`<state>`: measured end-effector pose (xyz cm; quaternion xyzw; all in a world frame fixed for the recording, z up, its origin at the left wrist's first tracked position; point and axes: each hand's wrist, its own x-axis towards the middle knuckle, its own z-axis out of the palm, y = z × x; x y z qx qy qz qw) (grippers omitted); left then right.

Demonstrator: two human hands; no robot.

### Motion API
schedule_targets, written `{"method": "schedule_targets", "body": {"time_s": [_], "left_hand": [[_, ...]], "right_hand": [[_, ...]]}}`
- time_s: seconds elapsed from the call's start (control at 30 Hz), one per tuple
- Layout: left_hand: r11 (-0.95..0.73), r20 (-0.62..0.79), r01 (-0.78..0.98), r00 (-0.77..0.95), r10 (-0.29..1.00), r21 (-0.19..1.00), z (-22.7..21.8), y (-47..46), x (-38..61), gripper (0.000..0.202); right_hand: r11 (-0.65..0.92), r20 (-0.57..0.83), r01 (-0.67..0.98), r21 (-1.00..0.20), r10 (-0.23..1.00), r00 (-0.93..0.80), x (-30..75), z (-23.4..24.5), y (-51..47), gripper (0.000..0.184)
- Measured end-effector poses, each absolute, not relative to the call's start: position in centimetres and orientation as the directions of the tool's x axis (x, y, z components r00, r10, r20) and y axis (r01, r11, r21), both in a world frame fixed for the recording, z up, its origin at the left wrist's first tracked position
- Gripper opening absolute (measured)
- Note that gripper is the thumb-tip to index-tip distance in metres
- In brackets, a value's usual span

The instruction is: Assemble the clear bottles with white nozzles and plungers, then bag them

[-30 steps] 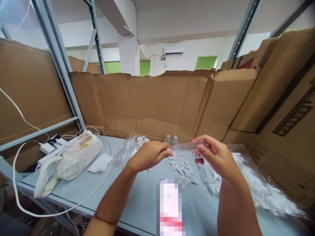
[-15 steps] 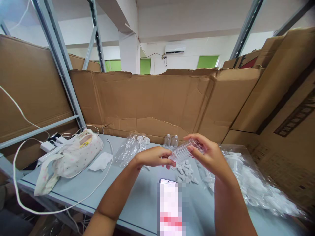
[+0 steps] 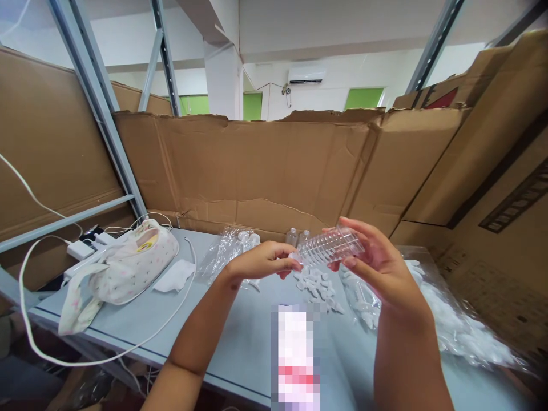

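While hovering above table (image 3: 248,331) near its back edge, holding clear ribbed container (image 3: 331,246) slightly tilted.
Pinching one end narrowly with left hand (image 3: 265,260); cupping other end with right hand (image 3: 383,268), curled round it. Seeing loose white pieces (image 3: 320,293) mid-table, two small bottles (image 3: 292,237) at back edge, bagged white parts (image 3: 464,325) toward right edge.

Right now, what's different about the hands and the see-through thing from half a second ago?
The right hand has shifted to the right, and the clear ribbed piece has turned with it. The left hand has risen slightly. Both hands held the piece then and still do. The white pieces and the patterned pouch stayed put on the table.
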<state>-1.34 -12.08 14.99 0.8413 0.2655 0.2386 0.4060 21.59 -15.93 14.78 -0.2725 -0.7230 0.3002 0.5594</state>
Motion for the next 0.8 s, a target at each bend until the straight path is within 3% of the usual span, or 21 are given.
{"method": "schedule_targets", "body": {"time_s": [0.17,0.23,0.33,0.43,0.57,0.7,0.8], "left_hand": [[-0.644,0.298,0.499,0.606,0.737,0.579,15.5,-13.2,-1.1,0.025],[-0.653,0.351,0.532,0.562,0.748,0.539,15.6,-13.6,-1.1,0.026],[-0.643,0.328,0.383,0.623,0.710,0.664,15.5,-13.3,-1.4,0.028],[-0.544,0.216,0.185,0.779,0.589,0.818,15.1,-12.4,-1.8,0.037],[-0.503,0.104,0.200,0.852,0.513,0.841,14.6,-11.4,-1.6,0.034],[-0.596,0.103,0.395,0.769,0.631,0.699,14.7,-11.9,-0.8,0.028],[-0.655,0.198,0.617,0.644,0.739,0.436,14.9,-13.0,-0.3,0.027]], "right_hand": [[0.649,0.652,0.218,-0.729,0.755,-0.067,21.7,14.6,-15.2,0.041],[0.665,0.688,0.265,-0.698,0.725,-0.009,21.5,14.4,-15.0,0.038],[0.738,0.743,0.224,-0.637,0.665,-0.078,21.2,14.4,-15.3,0.050],[0.800,0.775,0.084,-0.595,0.598,-0.204,21.1,14.6,-15.9,0.061],[0.817,0.778,0.155,-0.556,0.577,-0.249,21.5,14.8,-16.2,0.039],[0.772,0.773,0.352,-0.529,0.610,-0.177,21.6,14.8,-15.5,0.034],[0.675,0.776,0.500,-0.542,0.631,-0.011,21.2,14.5,-14.8,0.028]]}}
